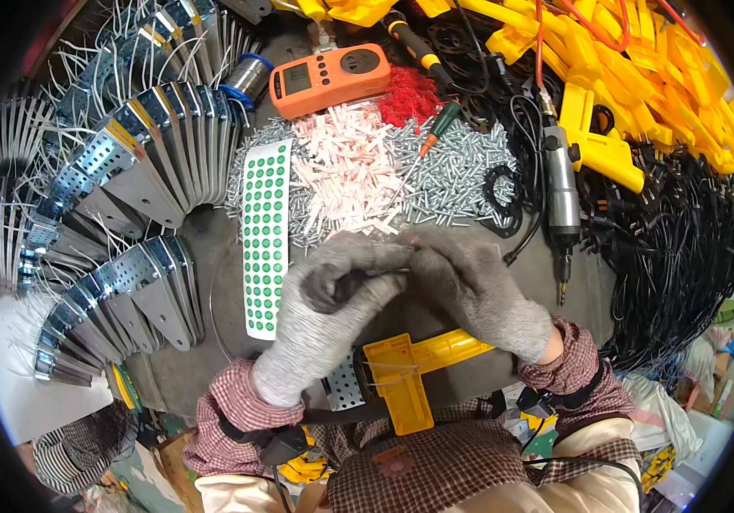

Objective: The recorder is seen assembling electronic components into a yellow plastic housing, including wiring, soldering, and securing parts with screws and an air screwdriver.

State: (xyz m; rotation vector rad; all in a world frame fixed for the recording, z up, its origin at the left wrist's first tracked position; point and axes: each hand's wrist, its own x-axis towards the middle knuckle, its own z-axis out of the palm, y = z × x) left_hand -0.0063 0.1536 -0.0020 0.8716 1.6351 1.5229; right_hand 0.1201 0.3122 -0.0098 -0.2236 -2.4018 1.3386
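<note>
Gloved hands [324, 286] [482, 286] meet beyond a yellow T-shaped piece [403, 380].

Bright light, fisheye curvature, black rim

Free tabletop [591, 286] right of power screwdriver [563, 192]; cable heap [683, 265] beyond.

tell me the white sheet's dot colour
The dots are green, seen best in the head view.
</note>
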